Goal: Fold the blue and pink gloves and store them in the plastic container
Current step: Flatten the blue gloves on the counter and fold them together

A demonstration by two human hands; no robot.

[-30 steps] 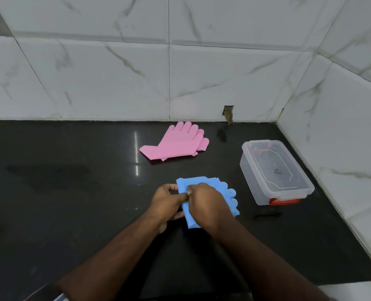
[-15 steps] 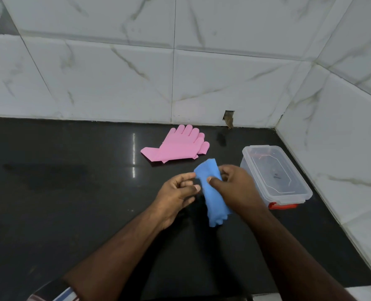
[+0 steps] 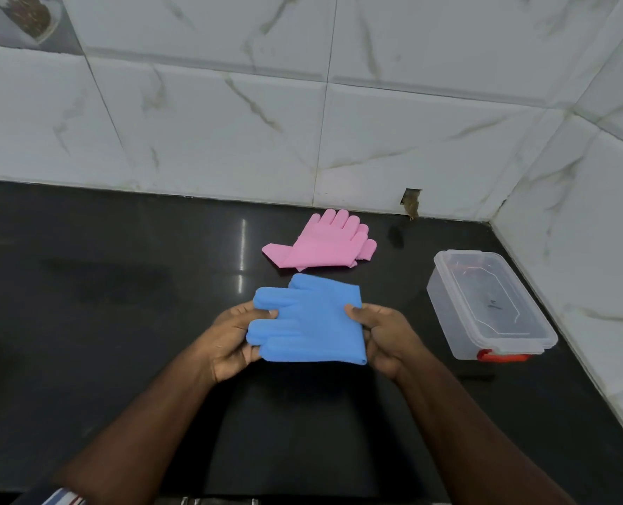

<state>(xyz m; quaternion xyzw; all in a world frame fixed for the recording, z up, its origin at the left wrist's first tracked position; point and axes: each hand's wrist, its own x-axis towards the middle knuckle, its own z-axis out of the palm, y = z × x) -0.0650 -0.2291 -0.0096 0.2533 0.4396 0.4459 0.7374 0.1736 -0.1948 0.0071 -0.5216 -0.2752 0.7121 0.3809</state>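
Note:
The folded blue gloves [image 3: 310, 322] are held flat just above the black counter, fingers pointing left. My left hand [image 3: 230, 340] pinches their fingertip end with the thumb on top. My right hand [image 3: 383, 337] grips the folded right edge, thumb on top. The pink gloves [image 3: 321, 244] lie stacked flat on the counter just beyond, fingers toward the wall. The clear plastic container [image 3: 485, 304] with a red latch stands at the right, its lid on.
The black counter [image 3: 102, 304] runs left and toward me. White marble-pattern tiled walls [image 3: 230, 133] close the back and the right side, forming a corner behind the container. A small hole [image 3: 411, 203] shows in the back wall's base.
The blue gloves were lifted from the counter, hung bunched from my right hand, and are now turned flat with fingers pointing left, held by both hands.

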